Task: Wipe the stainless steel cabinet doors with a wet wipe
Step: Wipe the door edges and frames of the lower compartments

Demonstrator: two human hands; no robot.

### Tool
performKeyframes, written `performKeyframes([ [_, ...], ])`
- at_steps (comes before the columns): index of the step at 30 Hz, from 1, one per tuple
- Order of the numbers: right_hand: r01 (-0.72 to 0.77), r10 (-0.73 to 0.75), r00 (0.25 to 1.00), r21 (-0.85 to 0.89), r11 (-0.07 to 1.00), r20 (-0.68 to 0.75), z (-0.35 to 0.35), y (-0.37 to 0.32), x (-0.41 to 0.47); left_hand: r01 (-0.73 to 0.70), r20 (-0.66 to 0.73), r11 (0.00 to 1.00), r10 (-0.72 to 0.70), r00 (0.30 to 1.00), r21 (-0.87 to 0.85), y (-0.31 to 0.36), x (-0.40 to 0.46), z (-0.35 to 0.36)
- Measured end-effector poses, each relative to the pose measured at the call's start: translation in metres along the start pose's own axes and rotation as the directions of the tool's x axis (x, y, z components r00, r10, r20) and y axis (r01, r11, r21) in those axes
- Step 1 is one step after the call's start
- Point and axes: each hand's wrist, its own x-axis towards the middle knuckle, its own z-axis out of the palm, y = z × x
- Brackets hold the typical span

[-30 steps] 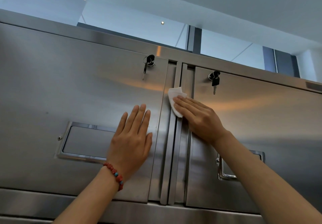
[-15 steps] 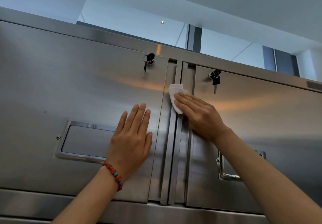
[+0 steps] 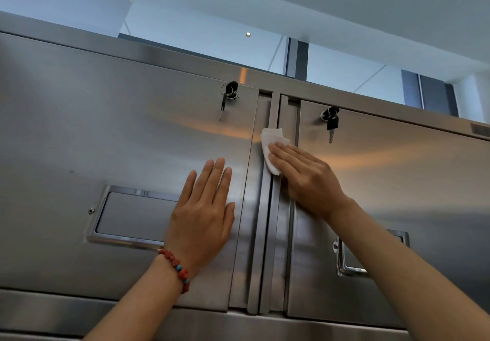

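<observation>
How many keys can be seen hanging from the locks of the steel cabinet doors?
2. One black-headed key hangs at the top right corner of the left stainless steel door; another black-headed key hangs at the top left of the right stainless steel door.

1. Both cabinet doors [image 3: 132, 133] are brushed stainless steel with a soft satin sheen.
2. The recessed handle frame [image 3: 98, 224] looks polished and shinier.
3. The wet wipe [image 3: 270, 139] is thin white matt cloth.
4. The bracelet [image 3: 176, 267] has rough red beads.

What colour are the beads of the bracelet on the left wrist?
Mostly red, with a few turquoise beads on the beaded bracelet; head view.
</observation>
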Motion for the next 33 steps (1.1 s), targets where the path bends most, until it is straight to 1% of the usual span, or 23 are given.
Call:
performKeyframes([
  [5, 0.009, -0.009, 1.0, 0.013, 1.0, 0.006, -0.002, 0.0, 0.0, 0.002, -0.006, 1.0, -0.002, 1.0, 0.0, 0.0, -0.001, 0.0],
  [9, -0.029, 0.029, 0.999, 0.004, 1.0, -0.026, -0.001, 0.002, 0.006, 0.0, -0.005, 1.0, 0.0, 1.0, 0.005, 0.0, 0.0, 0.001],
  [12, -0.051, 0.051, 0.999, 0.007, 0.999, -0.01, 0.002, -0.004, 0.001, 0.002, 0.002, 1.0, -0.002, 1.0, 0.003, 0.0, -0.001, 0.0],
  [18, -0.02, 0.019, 0.999, -0.019, 1.0, -0.029, 0.004, 0.002, 0.003, 0.006, 0.003, 1.0, -0.006, 1.0, 0.003, 0.0, 0.0, 0.0],
  [24, -0.056, 0.054, 0.995, -0.02, 0.998, -0.08, 0.01, 0.014, 0.016, 0.005, -0.013, 1.0, -0.005, 1.0, 0.007, 0.0, -0.001, 0.0],
  [33, -0.129, 0.129, 0.989, -0.003, 0.992, -0.068, 0.01, 0.013, 0.022, 0.009, -0.011, 1.0, -0.009, 1.0, 0.01, 0.0, -0.001, 0.001],
])
